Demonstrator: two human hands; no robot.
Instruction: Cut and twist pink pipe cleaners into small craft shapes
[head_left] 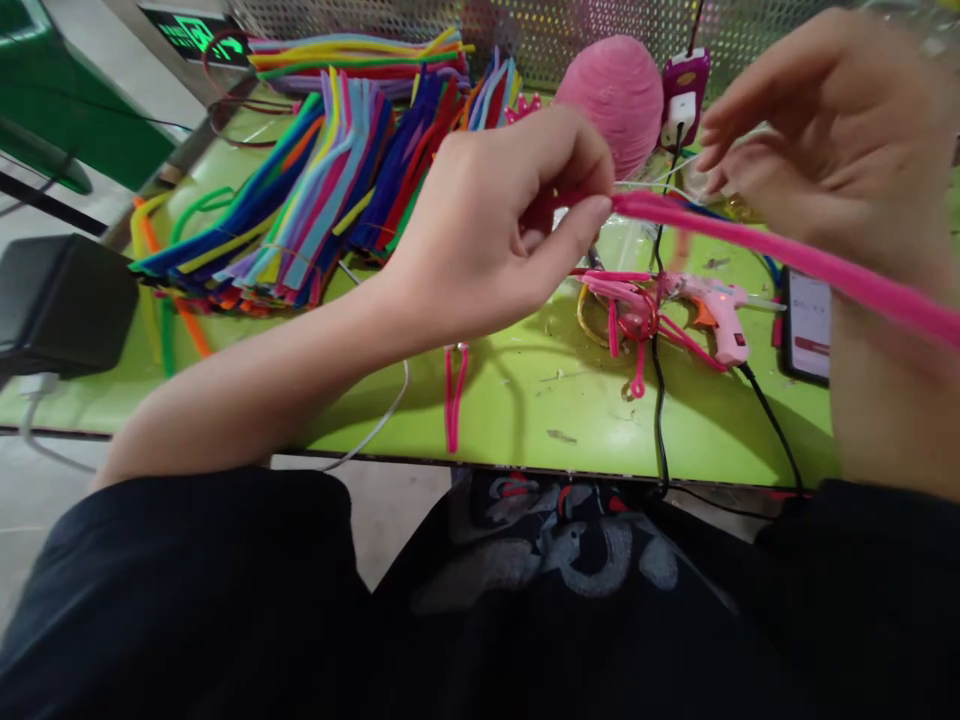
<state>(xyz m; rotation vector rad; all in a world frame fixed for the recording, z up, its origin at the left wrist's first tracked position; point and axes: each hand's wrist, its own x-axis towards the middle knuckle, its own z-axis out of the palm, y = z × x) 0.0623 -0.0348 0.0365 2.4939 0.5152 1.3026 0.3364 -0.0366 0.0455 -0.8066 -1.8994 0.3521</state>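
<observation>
My left hand (525, 215) is closed in a pinch on one end of a bright pink pipe cleaner (750, 240), above the middle of the table. From those fingertips the pipe cleaner runs right, passing in front of my right wrist and out of the picture. My right hand (832, 140) is raised at the right, slightly blurred, its fingers loosely bent and apart from the thumb, with nothing visible between them. Below the hands lie several bent pink pipe cleaners (619, 290) in a bundle, beside a pink glue gun (720, 315). A folded pink pipe cleaner (454, 400) lies nearer the front edge.
Bundles of coloured pipe cleaners (300, 200) cover the back left. A pink ridged, rounded object (619, 95) stands at the back beside a purple power strip (684, 90). A phone (806, 325) lies right; a black box (64, 305) stands left. Cables (660, 420) cross the green table (570, 410).
</observation>
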